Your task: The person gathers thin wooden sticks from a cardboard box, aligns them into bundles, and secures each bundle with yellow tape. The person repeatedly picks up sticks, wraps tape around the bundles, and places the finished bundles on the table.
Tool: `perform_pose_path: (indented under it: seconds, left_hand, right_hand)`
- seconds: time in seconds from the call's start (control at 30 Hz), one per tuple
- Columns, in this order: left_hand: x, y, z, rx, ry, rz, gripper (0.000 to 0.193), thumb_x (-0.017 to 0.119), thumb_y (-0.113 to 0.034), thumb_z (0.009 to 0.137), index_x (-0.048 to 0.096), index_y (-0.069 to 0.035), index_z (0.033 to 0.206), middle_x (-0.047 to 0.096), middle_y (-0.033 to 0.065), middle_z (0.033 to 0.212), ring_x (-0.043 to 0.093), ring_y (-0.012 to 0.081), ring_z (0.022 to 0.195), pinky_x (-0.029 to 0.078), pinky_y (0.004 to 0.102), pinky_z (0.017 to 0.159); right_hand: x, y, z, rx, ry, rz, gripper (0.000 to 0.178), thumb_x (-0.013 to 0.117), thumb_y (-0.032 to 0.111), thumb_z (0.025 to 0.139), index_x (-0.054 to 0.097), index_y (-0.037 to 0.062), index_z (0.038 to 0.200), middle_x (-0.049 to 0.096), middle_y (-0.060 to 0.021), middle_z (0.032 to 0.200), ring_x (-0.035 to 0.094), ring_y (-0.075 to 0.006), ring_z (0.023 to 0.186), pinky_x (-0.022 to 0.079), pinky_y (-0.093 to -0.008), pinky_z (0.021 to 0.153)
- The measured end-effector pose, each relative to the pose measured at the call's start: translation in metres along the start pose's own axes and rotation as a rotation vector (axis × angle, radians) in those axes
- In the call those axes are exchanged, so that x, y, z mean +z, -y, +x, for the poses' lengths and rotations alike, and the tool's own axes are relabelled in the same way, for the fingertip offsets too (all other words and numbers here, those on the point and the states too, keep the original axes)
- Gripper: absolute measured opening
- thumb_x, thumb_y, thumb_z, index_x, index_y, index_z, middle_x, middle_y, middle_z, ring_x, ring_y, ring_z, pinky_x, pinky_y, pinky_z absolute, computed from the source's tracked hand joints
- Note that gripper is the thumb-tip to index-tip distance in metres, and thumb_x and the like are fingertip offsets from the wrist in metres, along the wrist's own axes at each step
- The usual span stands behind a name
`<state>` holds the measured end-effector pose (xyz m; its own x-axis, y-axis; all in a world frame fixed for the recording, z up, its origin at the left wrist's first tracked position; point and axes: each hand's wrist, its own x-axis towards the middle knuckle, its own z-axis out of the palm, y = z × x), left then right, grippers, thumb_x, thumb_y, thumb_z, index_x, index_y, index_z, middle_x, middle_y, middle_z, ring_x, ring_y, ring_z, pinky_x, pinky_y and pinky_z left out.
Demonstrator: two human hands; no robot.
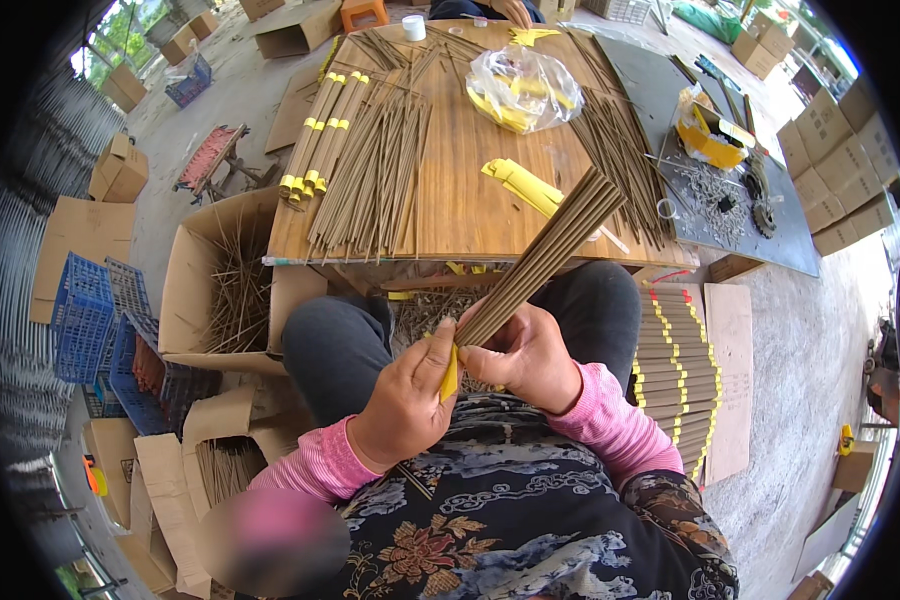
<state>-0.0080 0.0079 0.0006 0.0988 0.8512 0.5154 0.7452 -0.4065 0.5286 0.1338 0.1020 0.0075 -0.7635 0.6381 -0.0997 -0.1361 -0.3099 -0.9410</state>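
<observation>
Above my lap, a bundle of brown incense sticks [545,255] slants up and to the right, its upper end over the table's near edge. My right hand [530,355] is wrapped around the lower part of the bundle, thumb toward me. My left hand [408,392] is closed at the bundle's lower end, pinching a yellow paper strip [450,378] against the sticks. Part of the strip hangs down between the two hands; the fingers hide the rest. Just beyond the bundle, a fanned stack of yellow paper strips [522,185] lies on the wooden table [450,215].
Loose sticks [375,175] and finished bundles with yellow bands [315,135] lie on the table's left. A clear plastic bag [523,88] is farther back, near another person's hand [516,12]. Banded bundles [678,365] lie right of my knee. A cardboard box [195,285] of sticks stands left.
</observation>
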Motion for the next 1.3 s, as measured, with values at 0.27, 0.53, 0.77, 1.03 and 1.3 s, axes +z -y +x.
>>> perform_pose_path:
  seconds: [0.27, 0.53, 0.77, 1.03, 1.3]
  left_hand:
    - [0.008, 0.003, -0.004, -0.001, 0.021, 0.076, 0.060, 0.058, 0.004, 0.072, 0.032, 0.013, 0.126, 0.051, 0.0241, 0.102, 0.056, 0.0344, 0.088, 0.049, 0.0350, 0.076]
    - [0.011, 0.009, -0.001, 0.054, 0.050, 0.300, 0.061, 0.056, 0.006, 0.072, 0.028, 0.016, 0.125, 0.048, 0.0250, 0.104, 0.053, 0.0343, 0.093, 0.048, 0.0352, 0.080]
    - [0.014, 0.011, 0.003, 0.135, 0.012, 0.453, 0.056, 0.056, 0.006, 0.073, 0.032, 0.017, 0.122, 0.046, 0.0255, 0.105, 0.053, 0.0343, 0.091, 0.048, 0.0350, 0.079]
    - [0.010, 0.005, 0.008, -0.069, -0.059, 0.071, 0.050, 0.056, 0.004, 0.079, 0.035, 0.013, 0.123, 0.053, 0.0223, 0.097, 0.058, 0.0310, 0.082, 0.048, 0.0335, 0.073]
    - [-0.003, -0.002, 0.014, -0.120, -0.042, -0.104, 0.051, 0.057, 0.003, 0.080, 0.036, 0.007, 0.126, 0.054, 0.0186, 0.102, 0.058, 0.0240, 0.086, 0.047, 0.0293, 0.075]
  right_hand:
    - [0.001, -0.007, 0.008, -0.091, -0.042, 0.027, 0.025, 0.062, 0.004, 0.073, 0.049, -0.0047, 0.093, 0.058, -0.0027, 0.078, 0.054, -0.0061, 0.067, 0.046, -0.0206, 0.057]
    - [-0.010, -0.009, 0.021, -0.087, 0.021, -0.052, 0.027, 0.061, 0.005, 0.073, 0.051, -0.0051, 0.096, 0.059, -0.0038, 0.081, 0.054, -0.0068, 0.070, 0.046, -0.0212, 0.060]
    - [-0.014, 0.007, 0.023, -0.087, 0.150, -0.112, 0.035, 0.066, 0.010, 0.076, 0.050, -0.0048, 0.104, 0.058, -0.0047, 0.088, 0.054, -0.0090, 0.079, 0.046, -0.0226, 0.066]
    - [-0.019, 0.012, 0.025, -0.131, 0.278, -0.156, 0.036, 0.064, 0.002, 0.078, 0.045, -0.0003, 0.109, 0.057, -0.0026, 0.089, 0.054, -0.0075, 0.081, 0.047, -0.0219, 0.070]
    - [-0.020, 0.023, 0.027, -0.189, 0.300, -0.364, 0.032, 0.065, 0.005, 0.077, 0.046, -0.0001, 0.102, 0.057, -0.0040, 0.076, 0.054, -0.0084, 0.070, 0.046, -0.0237, 0.061]
